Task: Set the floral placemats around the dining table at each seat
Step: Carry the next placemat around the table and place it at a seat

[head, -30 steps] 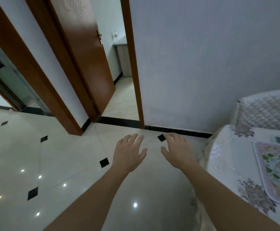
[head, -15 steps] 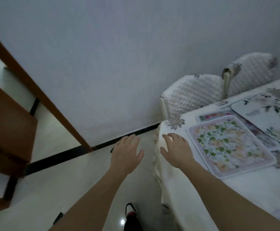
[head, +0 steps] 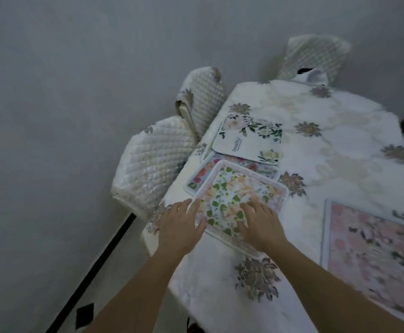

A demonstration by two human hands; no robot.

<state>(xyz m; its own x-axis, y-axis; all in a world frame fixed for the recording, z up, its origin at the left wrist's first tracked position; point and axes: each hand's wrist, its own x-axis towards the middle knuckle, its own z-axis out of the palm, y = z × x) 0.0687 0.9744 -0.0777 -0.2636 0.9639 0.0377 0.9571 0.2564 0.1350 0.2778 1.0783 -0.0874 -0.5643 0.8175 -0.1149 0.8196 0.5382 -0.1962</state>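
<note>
**Head view: both hands at the stack of floral placemats near the table's left edge.** The right hand (head: 259, 224) lies flat on the square placemat printed with green leaves and peach blossoms inside a pale pink border (head: 234, 186). Its fingers are straight and spread, and it grips nothing. The left hand (head: 180, 227), equally wide and empty, sits at that mat's near-left edge. Motion blur leaves it unclear whether its fingertips touch the mat or hover above it.

This top mat overlaps a rose-printed placemat with a white rim (head: 199, 177). That one is partly covered at its far side by a white placemat lettered "Beautiful" with green-leaved roses (head: 249, 140). A large pink floral placemat (head: 374, 255) lies well apart at the right. All rest on the white tablecloth with grey-brown flower motifs (head: 340, 145). A white quilted chair cover (head: 152, 162) stands just beside the stack.

**Likely hazards:**
- A flat palm pushing the top mat may drag the mats beneath along with it.
- The loose cloth may ruck or creep toward the edge.
- A mat shoved leftward could tip off onto that chair, since the stack lies close to the edge.
</note>
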